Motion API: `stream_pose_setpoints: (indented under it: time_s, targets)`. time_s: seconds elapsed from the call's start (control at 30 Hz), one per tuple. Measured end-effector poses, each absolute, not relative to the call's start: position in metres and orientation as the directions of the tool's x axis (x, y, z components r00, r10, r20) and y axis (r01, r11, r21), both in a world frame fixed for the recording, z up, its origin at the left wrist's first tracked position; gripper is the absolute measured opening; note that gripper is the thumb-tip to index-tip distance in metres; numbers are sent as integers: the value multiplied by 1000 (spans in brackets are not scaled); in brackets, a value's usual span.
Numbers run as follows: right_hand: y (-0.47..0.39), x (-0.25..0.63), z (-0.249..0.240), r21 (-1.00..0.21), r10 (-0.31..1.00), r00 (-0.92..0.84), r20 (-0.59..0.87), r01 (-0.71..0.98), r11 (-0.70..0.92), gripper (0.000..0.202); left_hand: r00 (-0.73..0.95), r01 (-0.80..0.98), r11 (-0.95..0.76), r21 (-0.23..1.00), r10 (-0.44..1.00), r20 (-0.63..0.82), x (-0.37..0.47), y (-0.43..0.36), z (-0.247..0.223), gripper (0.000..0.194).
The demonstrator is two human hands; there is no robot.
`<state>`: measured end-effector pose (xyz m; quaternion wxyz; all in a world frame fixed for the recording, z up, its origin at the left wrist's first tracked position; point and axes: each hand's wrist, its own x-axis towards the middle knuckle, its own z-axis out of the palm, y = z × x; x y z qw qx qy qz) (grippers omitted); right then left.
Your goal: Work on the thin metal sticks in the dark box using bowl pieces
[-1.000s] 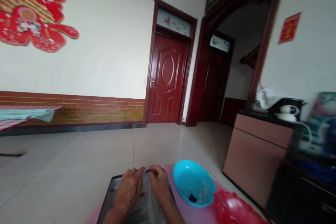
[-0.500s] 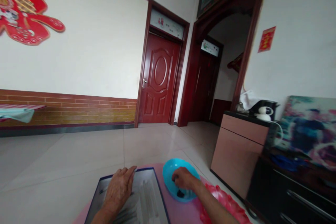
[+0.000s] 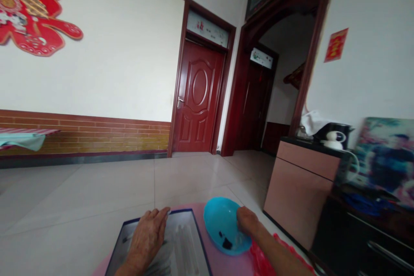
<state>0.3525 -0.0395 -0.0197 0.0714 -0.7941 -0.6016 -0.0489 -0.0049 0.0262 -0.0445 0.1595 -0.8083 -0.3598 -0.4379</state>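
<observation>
My left hand [image 3: 149, 233] reaches over a shallow dark-blue-edged box [image 3: 199, 241], its fingertips drawn together near the far edge. A tiny pale thing shows at those fingertips, too small to name. Long pale translucent strips [image 3: 184, 246] lie inside the box. To the right, a light blue plastic bowl [image 3: 218, 215] has a black piece [image 3: 227, 243] and a smaller dark bit [image 3: 221, 233] in it. My right hand [image 3: 247, 222] is closed at the bowl's right rim. Its fingertips are hidden, so what they grip cannot be seen.
Box and bowl rest on a pink surface [image 3: 215, 261]. A crumpled red plastic bag [image 3: 263, 261] lies beside the bowl, under my right forearm. A pinkish cabinet [image 3: 297, 189] and a dark drawer unit [image 3: 349, 237] stand at right. Beyond are a tiled floor [image 3: 123, 185] and a red door [image 3: 197, 99].
My right hand has moved from over the middle of the bowl to its right rim. A small dark bit now shows near the black piece. My left hand stays at the box.
</observation>
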Motion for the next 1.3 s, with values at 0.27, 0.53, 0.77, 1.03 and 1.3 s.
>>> stream_pose_setpoints:
  time_s: [0.27,0.53,0.77,1.03,1.3]
  targets:
    - [-36,336,-26,-297,879,390,274,904,-308,17,357,738,-669,88,497,790,-1,18,-38,29]
    - [-12,288,18,-477,888,284,362,875,-85,12,298,761,-640,109,493,817,4,10,-32,29]
    - [-5,157,17,-972,963,265,-39,-232,24,45,251,794,-596,123,505,826,4,9,-34,29]
    - [-12,129,-5,-808,989,131,-73,-588,19,41,263,767,-605,214,600,755,7,9,-38,28]
    - [-18,129,-6,-827,981,182,-64,-560,50,46,298,715,-664,217,571,765,11,11,-46,31]
